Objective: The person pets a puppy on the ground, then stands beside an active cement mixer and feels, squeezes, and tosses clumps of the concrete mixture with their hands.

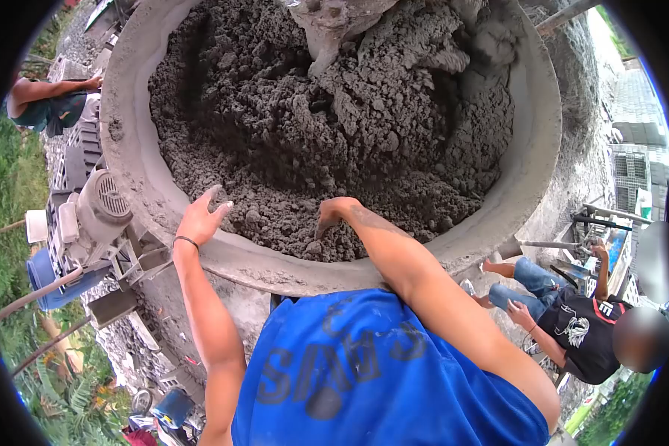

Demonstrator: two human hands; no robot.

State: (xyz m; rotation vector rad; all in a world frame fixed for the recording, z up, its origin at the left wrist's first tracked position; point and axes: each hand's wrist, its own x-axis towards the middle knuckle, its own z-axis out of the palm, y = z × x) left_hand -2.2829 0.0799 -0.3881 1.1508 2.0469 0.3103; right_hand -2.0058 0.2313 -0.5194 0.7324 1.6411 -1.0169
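A wide round mixer pan (pixel 531 149) holds a heap of dark grey, crumbly wet concrete mix (pixel 275 104). My left hand (pixel 203 216) is over the near left inner edge of the pan, its fingers spread and nothing in them. Grey residue coats its fingertips, and a dark band circles the wrist. My right hand (pixel 337 212) reaches down to the mix near the front of the pan, fingers bent downward against it. Its fingertips are hidden, so whether it grasps any mix does not show. Smears of grey mark that forearm.
A mix-caked mixer part (pixel 338 22) hangs into the pan at the top. Left of the pan stands a motor (pixel 105 204), with a blue drum (pixel 44 275) behind it. One person (pixel 572 320) sits at the right; another person (pixel 48 104) is at the far left.
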